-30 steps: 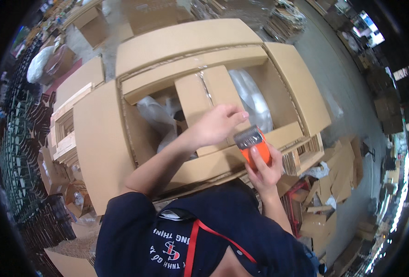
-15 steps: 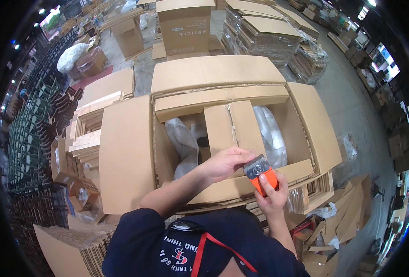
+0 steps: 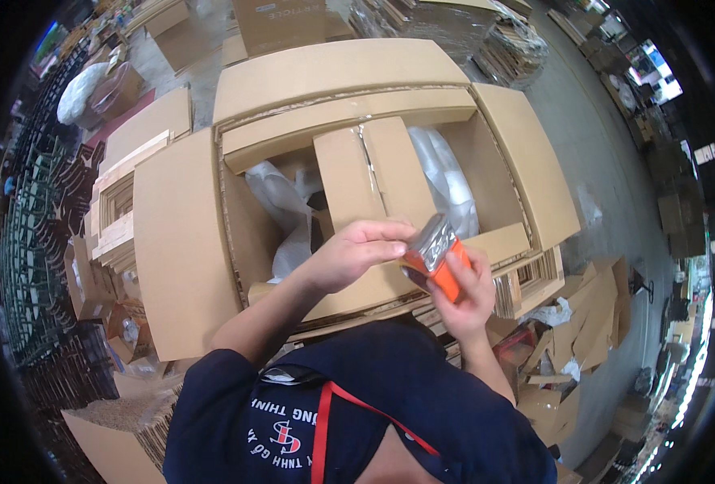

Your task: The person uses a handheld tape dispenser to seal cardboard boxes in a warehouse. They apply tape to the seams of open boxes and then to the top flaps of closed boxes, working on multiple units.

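Right hand (image 3: 469, 300) is gripping the orange tool (image 3: 446, 282); half-curled left hand (image 3: 356, 256), hold unclear, is needing care by its metal head (image 3: 433, 242).

At far left I monitor rows of green frames (image 3: 43, 242). Inboard of these: pale stacked frames (image 3: 119, 235). Upper left: a white bundle (image 3: 80, 93). Top: a brown carton (image 3: 281, 28) and a film-wrapped stack (image 3: 510, 50). Right: loose cardboard sheets (image 3: 591, 319) on grey floor (image 3: 607, 181).

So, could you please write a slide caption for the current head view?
The right hand grips an orange hand tool over an open cardboard box, the left hand close by.
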